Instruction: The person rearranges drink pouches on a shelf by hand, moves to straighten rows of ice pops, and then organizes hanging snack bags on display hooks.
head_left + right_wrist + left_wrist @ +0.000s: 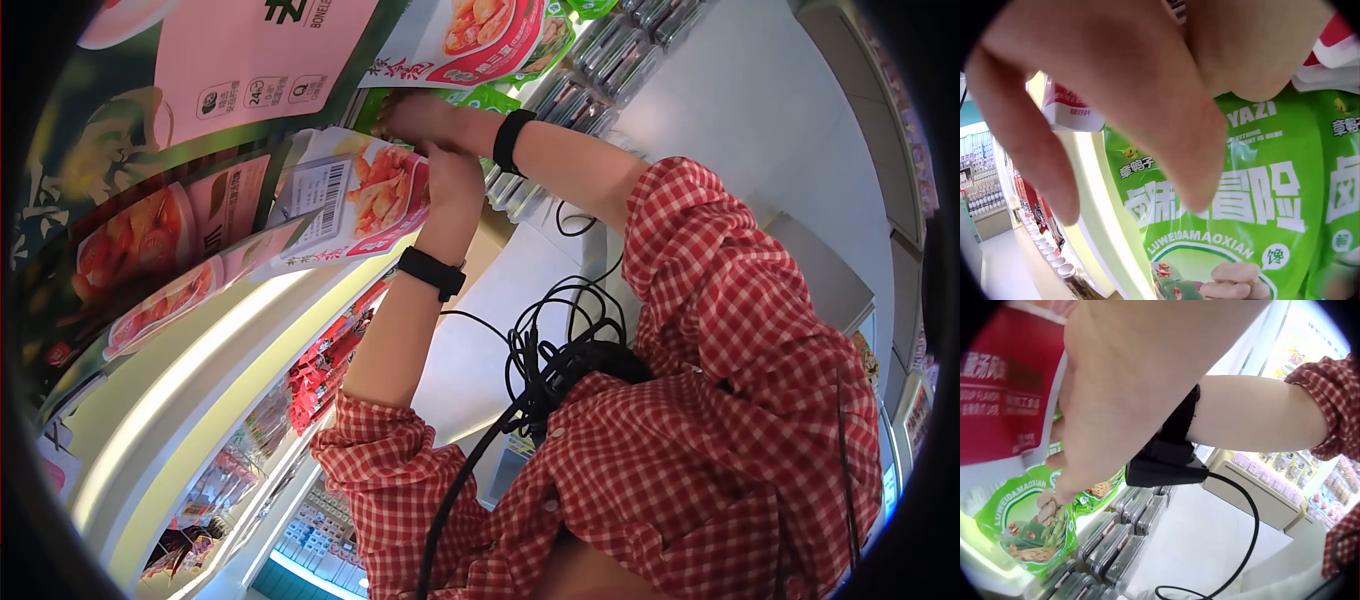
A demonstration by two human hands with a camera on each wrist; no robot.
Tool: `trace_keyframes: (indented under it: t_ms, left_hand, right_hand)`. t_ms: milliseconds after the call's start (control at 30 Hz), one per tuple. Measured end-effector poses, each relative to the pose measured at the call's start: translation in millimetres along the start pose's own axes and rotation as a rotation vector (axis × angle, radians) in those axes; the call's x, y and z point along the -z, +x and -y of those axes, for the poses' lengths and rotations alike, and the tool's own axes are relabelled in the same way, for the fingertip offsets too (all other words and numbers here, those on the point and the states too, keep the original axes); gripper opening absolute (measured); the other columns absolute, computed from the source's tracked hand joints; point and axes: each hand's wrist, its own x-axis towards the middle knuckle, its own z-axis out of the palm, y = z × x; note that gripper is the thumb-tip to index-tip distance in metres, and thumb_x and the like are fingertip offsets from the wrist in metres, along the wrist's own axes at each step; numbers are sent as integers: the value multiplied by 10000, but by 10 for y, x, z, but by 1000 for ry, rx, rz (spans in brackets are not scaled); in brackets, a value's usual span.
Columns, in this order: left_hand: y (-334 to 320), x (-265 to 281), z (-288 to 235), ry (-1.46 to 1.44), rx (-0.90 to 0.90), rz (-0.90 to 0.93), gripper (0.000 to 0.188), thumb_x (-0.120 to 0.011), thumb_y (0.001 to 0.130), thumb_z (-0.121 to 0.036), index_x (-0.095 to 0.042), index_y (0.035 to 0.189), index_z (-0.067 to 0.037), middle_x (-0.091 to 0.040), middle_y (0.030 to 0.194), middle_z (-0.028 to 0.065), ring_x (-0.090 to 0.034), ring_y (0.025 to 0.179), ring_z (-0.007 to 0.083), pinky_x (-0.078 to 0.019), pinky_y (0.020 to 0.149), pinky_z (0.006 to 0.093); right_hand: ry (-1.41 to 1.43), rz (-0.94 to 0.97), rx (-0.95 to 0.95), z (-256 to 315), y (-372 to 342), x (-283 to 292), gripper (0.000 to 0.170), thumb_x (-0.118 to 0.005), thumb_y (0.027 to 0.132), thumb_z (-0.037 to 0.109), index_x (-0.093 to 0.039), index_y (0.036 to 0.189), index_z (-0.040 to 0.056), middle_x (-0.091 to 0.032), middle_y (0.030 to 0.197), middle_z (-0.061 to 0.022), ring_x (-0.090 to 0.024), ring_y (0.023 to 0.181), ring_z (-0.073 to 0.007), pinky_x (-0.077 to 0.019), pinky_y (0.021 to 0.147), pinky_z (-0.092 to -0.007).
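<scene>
In the head view, my left hand (455, 185) is at the edge of a red and white food packet (385, 190). The left wrist view shows this hand (1116, 381) large beside the red packet (1004, 387), its fingers mostly hidden. My right hand (425, 118) reaches in just above the left one. Close up in the right wrist view, the right hand (1116, 81) has its fingers apart and loosely bent in front of a green bag (1254, 200); contact cannot be told. Another green bag (1029, 525) hangs below the left hand.
Large printed food panels (250, 70) fill the upper left. Dark clear-lidded boxes (1110, 550) stand in rows beside the green bags. Black cables (570, 330) hang in front of the checked shirt (660, 460). Red packages (325, 365) sit on a lower shelf.
</scene>
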Motion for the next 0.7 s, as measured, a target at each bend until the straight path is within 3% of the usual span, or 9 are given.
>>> trace_keyframes:
  t_ms: [67,133,200,233,333,433,500,600,700]
  left_hand:
    - [-26,-100,-30,-57,-91,-227,250,-506,808,-155,-634,1011,-85,-640,994,103,-588,959,248,-355,890,496]
    - [-70,-215,-20,-185,-247,-361,247,-500,803,-148,-623,1004,-73,-628,1008,108,-577,982,252,-357,922,478]
    - [-78,-319,-3,-407,-470,-409,235,-498,792,-144,-611,979,-59,-623,995,127,-579,973,256,-370,947,445]
    - [-87,-379,-33,-486,-470,-351,219,-489,793,-139,-596,962,-49,-613,998,137,-579,976,258,-386,964,407]
    - [-11,-521,-227,-784,-224,2,335,-507,829,-194,-529,1133,-54,-590,1109,144,-544,1065,302,-420,933,421]
    - [207,-667,-393,-1011,-91,47,374,-487,878,-262,-483,1193,-61,-555,1185,164,-530,1089,321,-422,917,416]
    - [303,-898,-508,-1209,42,-38,409,-484,890,-311,-470,1224,-75,-524,1234,170,-507,1126,318,-411,923,405]
    - [445,-1061,-550,-1359,154,-130,509,-515,866,-387,-446,1270,-85,-481,1289,177,-452,1198,319,-385,941,406]
    - [536,-1321,-611,-1374,175,-308,613,-591,794,-441,-446,1255,-64,-483,1267,211,-452,1181,360,-394,918,435]
  right_hand:
    - [436,193,-441,134,43,196,149,-565,740,103,-610,881,89,-609,873,-73,-593,883,-266,-462,795,-364]
    - [360,154,-81,-192,123,-268,132,-557,768,109,-603,889,80,-609,882,-83,-587,880,-275,-455,785,-373]
    - [208,176,137,-265,107,-357,160,-553,794,142,-609,915,56,-616,932,-107,-591,889,-285,-459,787,-374]
    - [95,213,181,-139,22,-124,203,-553,805,174,-619,938,36,-624,978,-126,-600,900,-290,-467,794,-371]
    - [-75,286,209,-15,-28,-9,272,-527,829,208,-624,1000,20,-618,1076,-151,-602,934,-300,-472,814,-366]
    - [8,263,3,56,5,-39,250,-492,854,183,-608,1013,29,-613,1056,-164,-595,938,-309,-462,827,-374]
    - [187,145,-167,2,46,-165,288,-432,888,184,-590,1062,17,-598,1087,-203,-594,957,-329,-457,849,-370]
    - [418,-27,-217,64,-36,-3,276,-431,892,177,-594,1034,5,-600,1067,-207,-587,960,-334,-455,851,-370]
    - [805,62,-196,-89,197,-446,293,-423,906,198,-577,1079,18,-600,1100,-157,-579,949,-281,-435,859,-361]
